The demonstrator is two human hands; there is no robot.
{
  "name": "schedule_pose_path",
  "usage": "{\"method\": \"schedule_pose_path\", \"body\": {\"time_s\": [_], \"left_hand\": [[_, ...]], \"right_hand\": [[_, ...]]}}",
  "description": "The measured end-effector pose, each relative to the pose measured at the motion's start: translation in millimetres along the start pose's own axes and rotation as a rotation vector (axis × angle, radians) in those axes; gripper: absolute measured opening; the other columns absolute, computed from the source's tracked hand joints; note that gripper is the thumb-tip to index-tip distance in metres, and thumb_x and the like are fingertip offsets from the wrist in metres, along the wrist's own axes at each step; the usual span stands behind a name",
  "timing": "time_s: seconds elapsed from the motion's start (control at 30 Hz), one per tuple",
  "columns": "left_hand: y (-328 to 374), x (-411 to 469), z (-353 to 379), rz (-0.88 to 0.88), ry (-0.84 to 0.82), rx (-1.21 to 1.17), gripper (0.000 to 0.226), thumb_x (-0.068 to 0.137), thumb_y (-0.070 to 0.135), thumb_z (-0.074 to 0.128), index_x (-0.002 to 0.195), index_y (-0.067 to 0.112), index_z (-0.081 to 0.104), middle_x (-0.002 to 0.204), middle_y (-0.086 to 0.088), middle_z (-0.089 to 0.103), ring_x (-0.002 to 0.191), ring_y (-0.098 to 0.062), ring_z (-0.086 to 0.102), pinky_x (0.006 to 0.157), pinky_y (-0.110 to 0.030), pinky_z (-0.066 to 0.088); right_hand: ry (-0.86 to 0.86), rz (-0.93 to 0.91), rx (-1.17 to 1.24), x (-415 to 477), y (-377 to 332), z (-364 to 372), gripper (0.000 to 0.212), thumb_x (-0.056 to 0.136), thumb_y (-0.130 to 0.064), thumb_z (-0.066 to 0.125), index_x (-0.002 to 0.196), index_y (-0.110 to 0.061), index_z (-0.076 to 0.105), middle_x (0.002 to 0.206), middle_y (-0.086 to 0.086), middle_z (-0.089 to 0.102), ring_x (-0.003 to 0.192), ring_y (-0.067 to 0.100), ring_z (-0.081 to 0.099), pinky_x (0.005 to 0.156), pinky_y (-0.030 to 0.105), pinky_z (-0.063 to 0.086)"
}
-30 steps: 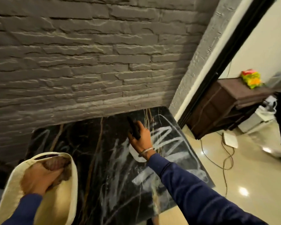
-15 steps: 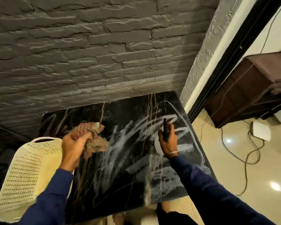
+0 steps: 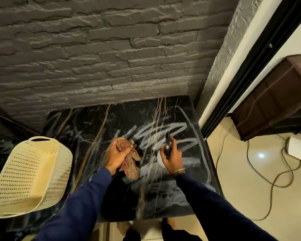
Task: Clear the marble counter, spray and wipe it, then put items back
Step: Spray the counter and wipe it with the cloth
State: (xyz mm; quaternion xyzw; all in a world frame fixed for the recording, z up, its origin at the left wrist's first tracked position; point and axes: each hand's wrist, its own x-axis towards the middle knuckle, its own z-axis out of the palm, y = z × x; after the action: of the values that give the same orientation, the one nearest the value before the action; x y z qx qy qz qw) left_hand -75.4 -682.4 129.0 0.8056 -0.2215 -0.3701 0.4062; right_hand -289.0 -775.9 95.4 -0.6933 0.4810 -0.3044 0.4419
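The black marble counter (image 3: 115,122) with white and gold veins runs along a grey stone wall. My left hand (image 3: 115,154) grips a crumpled reddish checked cloth (image 3: 131,166) over the middle of the counter. My right hand (image 3: 172,158) holds a spray bottle (image 3: 167,146) with a black head pointing toward the wall; its white body shows just under my fingers. The two hands are side by side, a short gap apart.
A cream perforated plastic basket (image 3: 30,176) stands on the counter's left part. The counter's right edge (image 3: 211,164) drops to a glossy tiled floor with a cable (image 3: 274,181) and a white box (image 3: 299,151). A dark wooden cabinet (image 3: 274,103) stands past the doorframe.
My left hand came out of the basket with the cloth and moved right to the counter's middle. My right hand with the spray bottle stayed over the right part.
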Motion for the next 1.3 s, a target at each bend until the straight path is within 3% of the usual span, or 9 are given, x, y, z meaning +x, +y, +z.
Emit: {"method": "schedule_pose_path", "body": {"time_s": [0.17, 0.27, 0.33, 0.5, 0.6, 0.67, 0.93, 1.17, 1.3], "left_hand": [[30.2, -9.8, 9.2, -0.044, 0.024, -0.083, 0.035, 0.077, 0.032, 0.083, 0.104, 0.018, 0.065, 0.096, -0.001, 0.072, 0.089, -0.017, 0.069, 0.079, -0.029, 0.055], [31.9, -5.8, 8.2, -0.047, 0.011, -0.103, 0.033, 0.076, 0.033, 0.084, 0.098, 0.022, 0.063, 0.094, 0.000, 0.072, 0.087, -0.015, 0.069, 0.079, -0.028, 0.055], [34.2, -3.0, 6.3, -0.037, -0.005, -0.106, 0.030, 0.076, 0.033, 0.084, 0.095, 0.025, 0.062, 0.095, -0.001, 0.071, 0.087, -0.015, 0.069, 0.080, -0.029, 0.055], [38.4, 11.5, -1.1, -0.019, -0.055, -0.076, 0.040, 0.070, 0.038, 0.086, 0.099, 0.022, 0.064, 0.096, -0.001, 0.072, 0.091, -0.018, 0.070, 0.084, -0.034, 0.057], [46.7, 13.4, 0.4, 0.007, -0.100, -0.113, 0.035, 0.074, 0.031, 0.085, 0.099, 0.022, 0.061, 0.095, -0.001, 0.071, 0.091, -0.017, 0.068, 0.075, -0.026, 0.053], [49.9, 17.1, -0.5, 0.027, -0.139, -0.128, 0.038, 0.075, 0.026, 0.085, 0.102, 0.023, 0.059, 0.099, -0.001, 0.070, 0.095, -0.017, 0.067, 0.074, -0.022, 0.050], [61.8, 44.2, -9.1, 0.100, -0.180, -0.050, 0.054, 0.080, 0.018, 0.081, 0.124, 0.012, 0.050, 0.114, -0.005, 0.060, 0.107, -0.020, 0.058, 0.091, -0.028, 0.045], [53.1, 48.5, -15.0, 0.099, -0.236, -0.034, 0.061, 0.081, 0.013, 0.079, 0.131, 0.010, 0.045, 0.120, -0.008, 0.057, 0.109, -0.019, 0.054, 0.095, -0.030, 0.043], [33.4, 46.6, -13.2, 0.069, -0.318, -0.026, 0.074, 0.084, 0.011, 0.076, 0.143, 0.013, 0.031, 0.138, -0.013, 0.046, 0.127, -0.027, 0.047, 0.106, -0.036, 0.039]], "right_hand": [[-0.035, -0.092, -0.056, 8.9, -16.6, -15.5, 0.045, 0.089, -0.033, 0.057, 0.129, -0.016, 0.044, 0.087, 0.001, 0.064, 0.072, 0.010, 0.061, 0.069, 0.035, 0.057], [-0.034, -0.237, -0.101, 8.1, -22.8, -20.7, 0.048, 0.086, -0.034, 0.054, 0.127, -0.011, 0.047, 0.132, 0.003, 0.044, 0.104, 0.005, 0.052, 0.083, 0.011, 0.050], [-0.040, -0.266, -0.090, 5.6, -32.1, -27.3, 0.053, 0.083, -0.028, 0.053, 0.134, -0.014, 0.042, 0.142, -0.002, 0.038, 0.111, 0.005, 0.052, 0.088, 0.012, 0.048], [-0.075, -0.160, -0.189, -15.5, -45.6, -25.9, 0.046, 0.085, -0.034, 0.052, 0.130, -0.029, 0.042, 0.121, -0.005, 0.060, 0.101, 0.009, 0.061, 0.084, 0.031, 0.056], [-0.074, -0.121, -0.239, -23.1, -48.0, -24.8, 0.035, 0.089, -0.041, 0.058, 0.117, -0.022, 0.049, 0.107, -0.006, 0.060, 0.090, 0.007, 0.060, 0.075, 0.017, 0.051], [-0.036, -0.082, -0.274, -26.8, -50.2, -24.2, 0.037, 0.089, -0.046, 0.058, 0.115, -0.019, 0.053, 0.101, -0.005, 0.061, 0.083, 0.008, 0.060, 0.069, 0.012, 0.049], [0.021, 0.057, -0.209, -22.6, -75.6, -20.4, 0.061, 0.082, -0.071, 0.043, 0.106, -0.016, 0.056, 0.088, 0.002, 0.065, 0.060, 0.016, 0.065, 0.052, 0.038, 0.058], [0.061, 0.077, -0.165, -33.3, -90.2, -12.9, 0.055, 0.088, -0.060, 0.045, 0.116, -0.014, 0.054, 0.087, 0.010, 0.067, 0.056, 0.021, 0.065, 0.052, 0.042, 0.057], [0.042, 0.093, -0.134, -42.9, -99.2, -6.1, 0.039, 0.094, -0.041, 0.053, 0.124, -0.017, 0.052, 0.084, 0.003, 0.067, 0.053, 0.014, 0.065, 0.050, 0.030, 0.057]]}}
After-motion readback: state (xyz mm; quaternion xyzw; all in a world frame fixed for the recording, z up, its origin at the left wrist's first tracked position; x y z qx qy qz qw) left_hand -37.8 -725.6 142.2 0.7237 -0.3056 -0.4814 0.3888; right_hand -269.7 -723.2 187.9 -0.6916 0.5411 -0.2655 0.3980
